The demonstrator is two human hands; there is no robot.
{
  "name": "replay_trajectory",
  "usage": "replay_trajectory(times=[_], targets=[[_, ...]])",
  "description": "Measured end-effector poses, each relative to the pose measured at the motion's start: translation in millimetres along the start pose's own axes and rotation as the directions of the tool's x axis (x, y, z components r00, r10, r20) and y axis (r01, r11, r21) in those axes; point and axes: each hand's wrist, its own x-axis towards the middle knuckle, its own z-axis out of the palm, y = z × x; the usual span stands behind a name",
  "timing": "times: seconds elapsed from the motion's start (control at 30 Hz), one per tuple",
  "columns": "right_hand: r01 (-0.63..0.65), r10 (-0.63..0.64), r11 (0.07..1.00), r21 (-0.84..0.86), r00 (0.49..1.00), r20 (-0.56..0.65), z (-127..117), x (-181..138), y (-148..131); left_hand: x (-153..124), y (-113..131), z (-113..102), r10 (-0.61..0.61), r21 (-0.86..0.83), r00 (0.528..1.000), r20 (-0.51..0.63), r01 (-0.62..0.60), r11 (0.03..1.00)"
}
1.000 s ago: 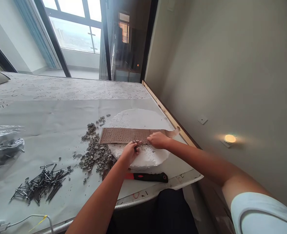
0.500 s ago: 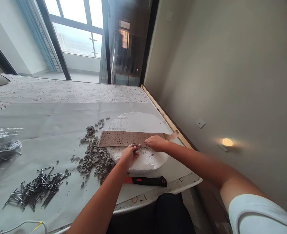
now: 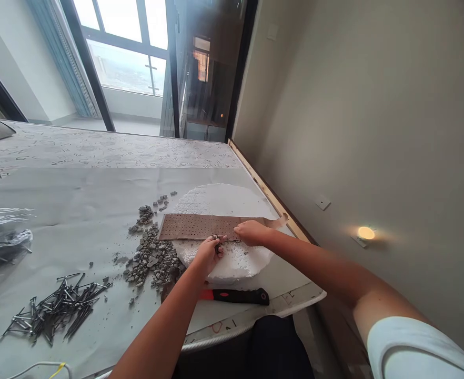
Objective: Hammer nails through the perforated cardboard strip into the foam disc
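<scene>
left hand (image 3: pixel 207 255), grip curled round dark pieces (image 3: pixel 217 247); right hand (image 3: pixel 251 232), grip closed, contents unclear, on brown strip (image 3: pixel 196 227).

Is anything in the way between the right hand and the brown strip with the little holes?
No, nothing I can see. The right hand is right at the brown strip, overlapping its near edge. The left hand is off to one side, not between them.

Brown perforated strip (image 3: pixel 194 227) across white foam (image 3: pixel 222 200)
</scene>
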Motion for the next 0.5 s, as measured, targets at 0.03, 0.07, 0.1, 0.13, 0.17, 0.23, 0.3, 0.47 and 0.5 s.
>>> replay_trajectory(times=[0.03,0.07,0.1,0.13,0.17,0.23,0.3,0.47,0.5], targets=[[-0.002,0.002,1.000,0.001,1.000,-0.007,-0.4,-0.4,0.6,-0.5,0.1,0.2,0.002,0.000,1.000,-0.002,-0.002,1.000],[-0.009,0.009,1.000,0.001,1.000,-0.012,-0.8,-0.7,1.1,-0.9,0.3,0.5,0.002,-0.002,1.000,-0.004,-0.002,1.000],[-0.018,0.018,1.000,-0.001,1.000,-0.014,-1.3,-0.9,1.4,-1.4,0.5,0.8,0.001,-0.004,1.000,-0.005,-0.001,1.000],[-0.027,0.027,1.000,-0.002,1.000,-0.012,-1.8,-1.2,1.4,-1.8,0.8,1.1,-0.002,-0.006,1.000,-0.007,0.002,1.000],[-0.032,0.032,0.999,-0.004,0.999,-0.009,-2.4,-1.4,1.3,-2.2,1.1,1.6,-0.004,-0.009,1.000,-0.008,0.004,1.000],[-0.026,0.026,1.000,-0.003,1.000,-0.001,-3.8,-1.8,0.6,-3.0,1.9,2.7,-0.007,-0.011,1.000,-0.013,0.007,1.000],[-0.014,0.014,1.000,0.002,1.000,-0.003,-5.2,-2.3,-0.1,-3.8,2.8,4.0,-0.005,-0.010,1.000,-0.012,0.005,1.000],[-0.043,0.043,0.999,0.001,0.999,0.020,-6.8,-2.2,-0.5,-5.2,4.3,5.3,-0.005,-0.003,1.000,-0.025,0.005,1.000],[-0.041,0.041,0.999,0.001,0.999,0.028,-6.7,-2.1,-0.1,-5.2,4.4,4.9,-0.008,-0.003,1.000,-0.027,0.008,1.000]])
